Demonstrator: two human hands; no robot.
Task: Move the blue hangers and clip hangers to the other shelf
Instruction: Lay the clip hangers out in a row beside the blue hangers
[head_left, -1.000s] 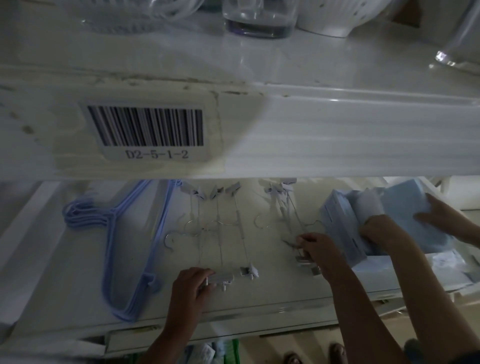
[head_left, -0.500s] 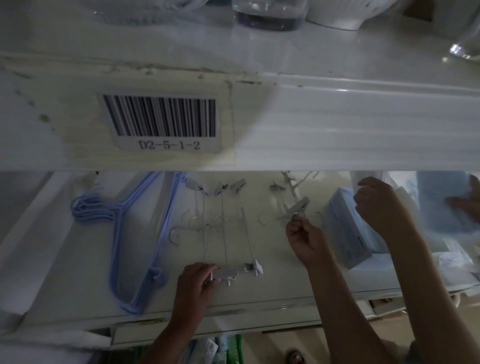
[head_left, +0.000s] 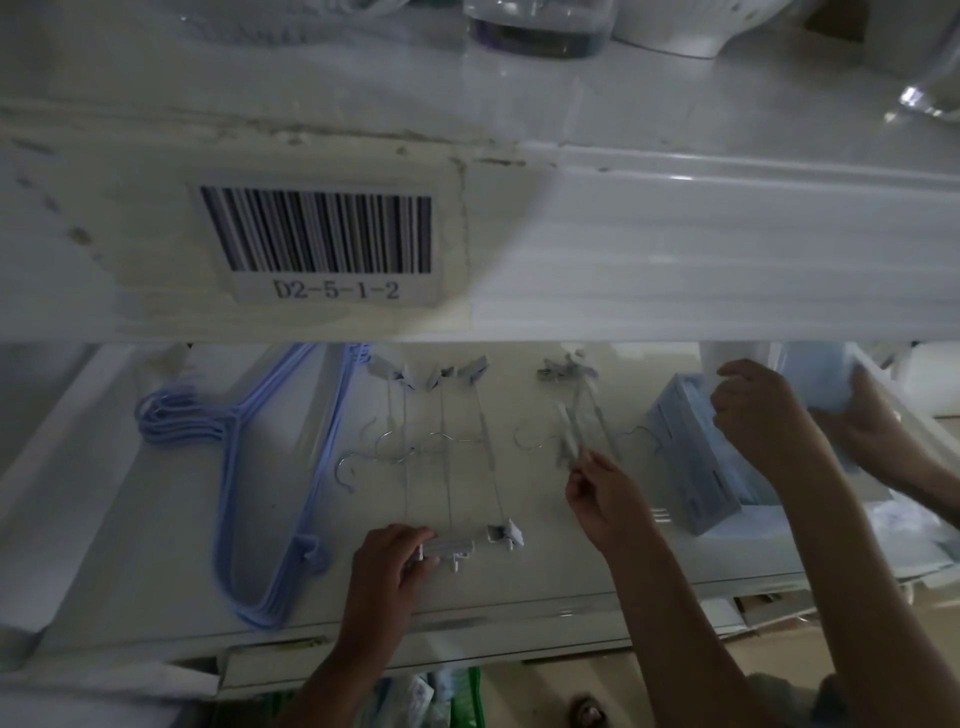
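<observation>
Fingers of the left hand (head_left: 387, 564) are clamped on the near clips of the clip hangers (head_left: 447, 457), which lie on the shelf (head_left: 519, 597) with long axes running away from the person; right hand (head_left: 605, 501) pinches the neighbouring set; blue hangers (head_left: 270, 467) lie leftward, untouched.

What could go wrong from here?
1. Clip hangers lie with hooks overlapping; the left hand lifting its set may drag neighbours along.
2. The right hand pinches only one end of its set; it may swing or slip.
3. Another person's hands work at the boxes alongside; collision likely.
</observation>
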